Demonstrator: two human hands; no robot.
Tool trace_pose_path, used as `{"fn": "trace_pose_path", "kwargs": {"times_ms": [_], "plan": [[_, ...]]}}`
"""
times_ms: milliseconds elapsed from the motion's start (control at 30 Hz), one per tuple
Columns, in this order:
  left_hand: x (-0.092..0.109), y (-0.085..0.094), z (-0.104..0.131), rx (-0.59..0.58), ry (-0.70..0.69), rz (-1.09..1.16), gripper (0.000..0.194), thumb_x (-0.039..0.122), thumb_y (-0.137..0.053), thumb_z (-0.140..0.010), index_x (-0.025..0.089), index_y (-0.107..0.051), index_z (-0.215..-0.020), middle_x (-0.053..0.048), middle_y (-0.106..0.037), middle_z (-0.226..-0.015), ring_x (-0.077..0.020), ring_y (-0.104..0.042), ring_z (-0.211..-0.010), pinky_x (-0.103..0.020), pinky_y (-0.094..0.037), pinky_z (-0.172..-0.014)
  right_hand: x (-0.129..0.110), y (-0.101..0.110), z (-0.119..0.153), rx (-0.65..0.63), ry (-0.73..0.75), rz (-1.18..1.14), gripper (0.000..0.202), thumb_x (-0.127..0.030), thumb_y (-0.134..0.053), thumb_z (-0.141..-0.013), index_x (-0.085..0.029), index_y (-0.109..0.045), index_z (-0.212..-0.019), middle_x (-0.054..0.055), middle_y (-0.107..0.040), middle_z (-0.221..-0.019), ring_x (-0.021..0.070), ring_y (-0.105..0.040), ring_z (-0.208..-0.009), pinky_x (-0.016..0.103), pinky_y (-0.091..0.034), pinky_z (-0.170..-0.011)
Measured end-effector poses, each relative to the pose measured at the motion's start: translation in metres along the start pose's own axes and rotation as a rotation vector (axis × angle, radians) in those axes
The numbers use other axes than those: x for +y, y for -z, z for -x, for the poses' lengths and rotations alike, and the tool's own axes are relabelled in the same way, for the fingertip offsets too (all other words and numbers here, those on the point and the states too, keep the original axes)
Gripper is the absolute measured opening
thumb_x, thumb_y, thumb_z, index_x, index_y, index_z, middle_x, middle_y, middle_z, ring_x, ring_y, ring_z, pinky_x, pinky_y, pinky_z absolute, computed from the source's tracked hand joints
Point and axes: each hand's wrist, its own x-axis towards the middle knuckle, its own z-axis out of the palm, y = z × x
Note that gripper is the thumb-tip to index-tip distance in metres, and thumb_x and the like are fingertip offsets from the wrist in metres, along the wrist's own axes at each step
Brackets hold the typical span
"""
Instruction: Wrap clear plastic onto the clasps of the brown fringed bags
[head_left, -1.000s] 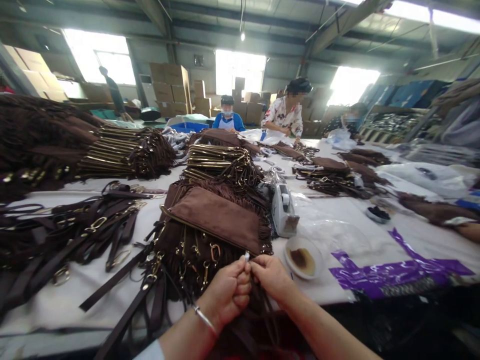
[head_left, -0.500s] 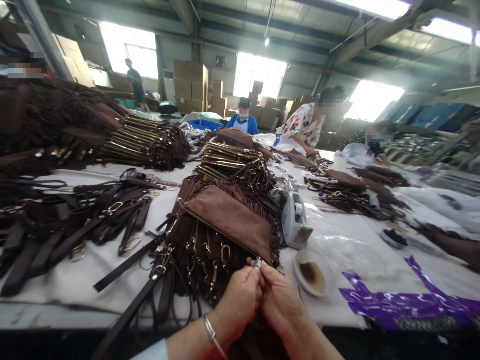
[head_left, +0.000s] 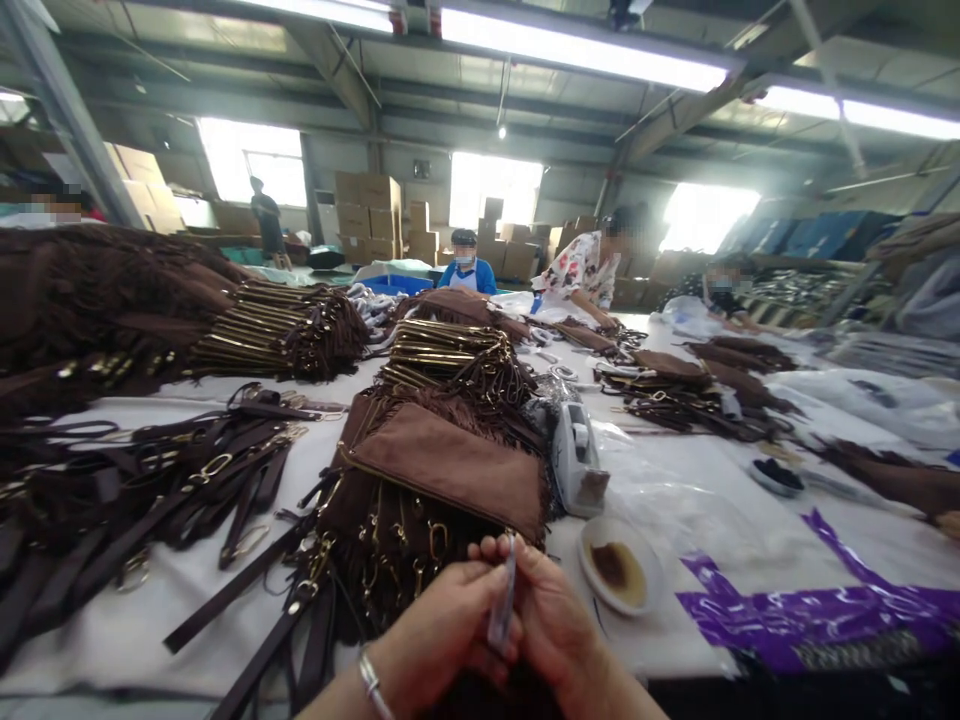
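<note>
My left hand (head_left: 442, 618) and my right hand (head_left: 553, 620) meet at the table's near edge, both closed with fingertips pinching. Between them is a narrow, shiny, translucent strip (head_left: 502, 610), its exact kind unclear. Just beyond the fingertips lies a brown suede zip pouch (head_left: 457, 462). It rests on a stack of fringed brown pouches with gold clasps (head_left: 375, 548). Dark straps (head_left: 277, 570) trail off to the left of my hands. To the right stands a shallow white dish (head_left: 616, 572) with a brown stain inside.
A white tape dispenser (head_left: 576, 462) stands right of the pouches. Purple plastic packaging (head_left: 810, 625) lies at the right front. More straps (head_left: 150, 500) and stacked gold-zipped pouches (head_left: 262, 330) cover the left. Co-workers, including a person in a floral top (head_left: 574, 275), are across the table.
Both hands have come slightly lower and nearer to me. The strip between my fingers now shows lengthwise, where before only a small shiny end showed. The view has tilted upward.
</note>
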Motion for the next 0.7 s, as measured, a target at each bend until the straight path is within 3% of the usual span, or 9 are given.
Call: {"fn": "trace_pose_path", "kwargs": {"times_ms": [100,200,300,433,533,600,700], "plan": [[0.022,0.009,0.003,0.180,-0.095,-0.182,0.039,0.047,-0.071,-0.075,0.013,-0.060,-0.091,-0.007,-0.067,-0.078,-0.0166,-0.064,-0.072,-0.023,-0.050,-0.055,-0.007,0.003,0.000,0.012,0.046,-0.020,0.009,-0.024,-0.073,-0.076,-0.017,-0.068,-0.074,0.005,-0.074,-0.083,0.0205,-0.068,-0.093,0.035,-0.051,-0.090],[0.040,0.009,-0.011,0.299,-0.129,0.070,0.036,0.049,-0.065,-0.080,0.014,-0.056,-0.083,-0.001,-0.059,-0.067,-0.0122,-0.059,-0.060,-0.022,-0.049,-0.052,-0.013,0.006,0.002,0.009,0.040,-0.043,0.009,-0.022,-0.070,-0.080,-0.016,-0.066,-0.075,0.006,-0.074,-0.088,0.0213,-0.069,-0.095,0.034,-0.052,-0.087],[0.048,0.002,-0.033,0.371,-0.134,0.272,0.033,0.040,-0.065,-0.082,0.016,-0.047,-0.069,0.005,-0.046,-0.054,-0.0060,-0.046,-0.043,-0.015,-0.039,-0.040,-0.020,0.006,0.008,-0.063,-0.029,-0.022,0.015,-0.031,-0.063,-0.086,-0.016,-0.065,-0.089,0.007,-0.074,-0.099,0.0192,-0.071,-0.082,0.032,-0.054,-0.072],[0.047,-0.009,-0.047,0.458,-0.232,0.250,0.026,0.027,-0.064,-0.084,0.016,-0.047,-0.068,0.005,-0.045,-0.053,-0.0034,-0.040,-0.038,-0.012,-0.032,-0.034,-0.028,0.005,0.023,-0.192,-0.059,0.049,0.041,-0.054,-0.053,-0.088,-0.018,-0.060,-0.104,0.010,-0.066,-0.121,0.0205,-0.070,-0.085,0.033,-0.053,-0.070],[0.050,-0.014,-0.039,0.444,-0.291,0.192,0.023,0.024,-0.068,-0.080,0.013,-0.053,-0.069,0.002,-0.050,-0.056,-0.0047,-0.046,-0.043,-0.013,-0.037,-0.037,-0.024,0.008,0.036,-0.071,-0.022,0.290,0.042,-0.056,-0.055,-0.085,-0.018,-0.059,-0.102,0.012,-0.068,-0.111,0.0198,-0.069,-0.079,0.030,-0.051,-0.065],[0.058,-0.015,-0.030,0.426,-0.361,0.135,0.024,0.025,-0.072,-0.077,0.011,-0.055,-0.068,0.001,-0.052,-0.058,-0.0061,-0.049,-0.047,-0.015,-0.041,-0.040,-0.020,0.012,0.045,0.054,0.123,0.635,0.040,-0.054,-0.060,-0.082,-0.016,-0.062,-0.095,0.011,-0.070,-0.096,0.0203,-0.067,-0.075,0.029,-0.050,-0.062],[0.081,-0.014,-0.013,0.396,-0.479,0.032,0.027,0.028,-0.078,-0.070,0.011,-0.058,-0.069,0.000,-0.054,-0.059,-0.0074,-0.051,-0.050,-0.016,-0.041,-0.041,-0.022,0.021,0.055,0.225,0.547,1.128,0.036,-0.050,-0.060,-0.081,-0.016,-0.067,-0.091,0.010,-0.070,-0.092,0.0245,-0.064,-0.086,0.034,-0.051,-0.076]]}}
